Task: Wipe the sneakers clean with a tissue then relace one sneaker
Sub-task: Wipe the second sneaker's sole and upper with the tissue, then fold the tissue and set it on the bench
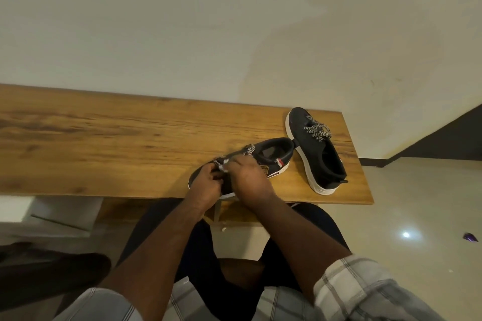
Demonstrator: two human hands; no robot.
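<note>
A black sneaker point(276, 154) with a white sole lies near the front edge of the wooden table point(104, 138), toe to the left. Both hands are over its front part. My left hand point(208, 180) pinches the black-and-white lace point(247, 150) at the eyelets. My right hand point(247, 177) grips the lace beside it, with a white bit showing between the fingers. What that white bit is I cannot tell. The second black sneaker point(313, 148) lies at the table's right end, laced, toe pointing away.
A plain wall rises right behind the table. The table's right edge is just beyond the second sneaker, with tiled floor point(417, 203) below. A small purple scrap point(470, 237) lies on the floor. White boxes point(60, 214) sit under the table at left.
</note>
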